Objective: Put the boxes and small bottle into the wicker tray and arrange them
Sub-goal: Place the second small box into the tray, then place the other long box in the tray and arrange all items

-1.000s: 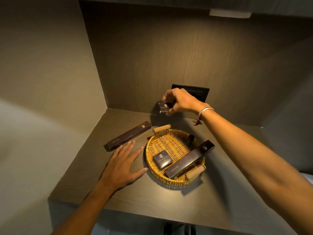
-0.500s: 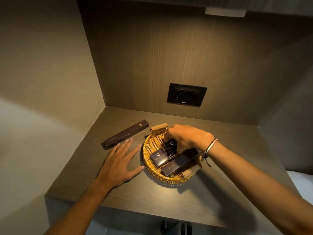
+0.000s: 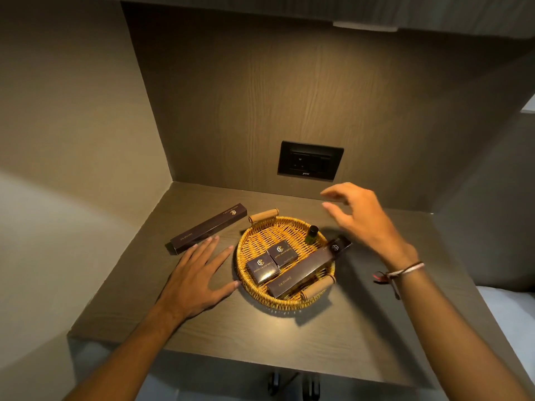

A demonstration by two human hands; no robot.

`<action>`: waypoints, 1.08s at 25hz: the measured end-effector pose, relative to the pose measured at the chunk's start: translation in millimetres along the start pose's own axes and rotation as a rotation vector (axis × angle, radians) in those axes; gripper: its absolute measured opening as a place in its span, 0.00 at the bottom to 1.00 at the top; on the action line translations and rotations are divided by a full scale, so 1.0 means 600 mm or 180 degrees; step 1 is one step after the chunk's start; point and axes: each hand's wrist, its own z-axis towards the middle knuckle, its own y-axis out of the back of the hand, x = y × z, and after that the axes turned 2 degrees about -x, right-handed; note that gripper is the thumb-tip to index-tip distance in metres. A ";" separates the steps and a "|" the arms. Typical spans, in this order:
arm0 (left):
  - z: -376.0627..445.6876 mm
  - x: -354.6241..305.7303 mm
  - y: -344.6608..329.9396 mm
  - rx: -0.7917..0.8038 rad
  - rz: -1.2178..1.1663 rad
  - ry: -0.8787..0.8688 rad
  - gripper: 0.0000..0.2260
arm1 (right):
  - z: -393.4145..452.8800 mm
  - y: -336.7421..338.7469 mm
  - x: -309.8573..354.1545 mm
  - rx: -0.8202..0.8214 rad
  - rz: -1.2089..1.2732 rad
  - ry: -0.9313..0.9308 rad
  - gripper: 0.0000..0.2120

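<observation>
A round wicker tray point(image 3: 260, 230) with two wooden handles sits on the dark shelf. Inside lie two small dark square boxes side by side, one point(image 3: 263, 268) nearer me and one point(image 3: 282, 253) behind it. A long dark box point(image 3: 307, 269) lies across the tray's right side, its end over the rim. A small dark bottle point(image 3: 311, 235) stands upright at the tray's back right. Another long dark box point(image 3: 208, 228) lies on the shelf left of the tray. My left hand point(image 3: 197, 277) rests flat beside the tray. My right hand point(image 3: 362, 218) hovers empty above the tray's right, fingers apart.
The shelf point(image 3: 260, 334) is a recessed niche with walls at the left, back and right. A black wall socket point(image 3: 310, 161) sits on the back wall behind the tray. The shelf's front edge runs just in front of my forearms.
My right hand carried a small box from the back wall into the tray, set it beside the other small box, let go and lifted away to the right. My left hand stayed flat.
</observation>
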 end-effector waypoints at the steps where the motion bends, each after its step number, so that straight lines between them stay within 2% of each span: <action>1: 0.000 0.000 0.001 -0.0001 0.0015 -0.0005 0.38 | -0.018 0.007 -0.041 -0.0402 -0.0053 -0.0293 0.12; 2: 0.000 -0.001 0.001 -0.0003 0.0019 -0.0007 0.38 | -0.039 0.009 -0.085 -0.0569 -0.0200 -0.0678 0.13; 3: 0.000 -0.001 0.001 -0.0009 0.0019 -0.0002 0.38 | -0.062 0.005 -0.127 -0.0484 -0.0344 -0.1102 0.15; 5: -0.001 -0.002 0.003 -0.0015 0.0005 -0.0018 0.37 | -0.123 -0.020 -0.184 0.0209 -0.0620 -0.1811 0.21; 6: -0.001 -0.002 0.004 -0.0026 -0.0013 -0.0029 0.36 | -0.154 -0.039 -0.197 0.0498 -0.0847 -0.1896 0.25; 7: -0.001 -0.003 0.005 -0.0043 -0.0037 -0.0038 0.36 | -0.183 -0.058 -0.205 0.0614 -0.1087 -0.1819 0.27; 10: -0.001 -0.011 0.014 -0.0124 -0.0204 0.0006 0.31 | -0.216 -0.090 -0.198 0.0411 -0.1453 -0.1591 0.32; 12: -0.006 -0.021 0.016 -0.0390 -0.0209 -0.0074 0.23 | -0.216 -0.089 -0.192 0.0329 -0.1461 -0.1608 0.32; 14: -0.008 -0.023 0.024 -0.0871 0.0018 -0.0158 0.12 | -0.216 -0.084 -0.191 0.0310 -0.1422 -0.1587 0.32; 15: -0.004 -0.022 0.032 -0.1038 0.0091 -0.0078 0.10 | -0.216 -0.083 -0.191 0.0301 -0.1396 -0.1577 0.31; 17: 0.018 -0.016 0.059 -0.1163 0.0184 0.0189 0.13 | -0.214 -0.083 -0.191 0.0234 -0.1356 -0.1566 0.31; 19: 0.055 -0.004 0.091 -0.0963 0.0352 0.0519 0.16 | -0.212 -0.084 -0.190 0.0170 -0.1345 -0.1564 0.31; 23: 0.103 0.010 0.118 0.0044 0.0294 0.1259 0.14 | -0.213 -0.087 -0.189 0.0086 -0.1365 -0.1590 0.30; 27: 0.099 0.001 0.127 0.0147 0.0444 0.1121 0.14 | -0.210 -0.083 -0.190 0.0081 -0.1422 -0.1603 0.31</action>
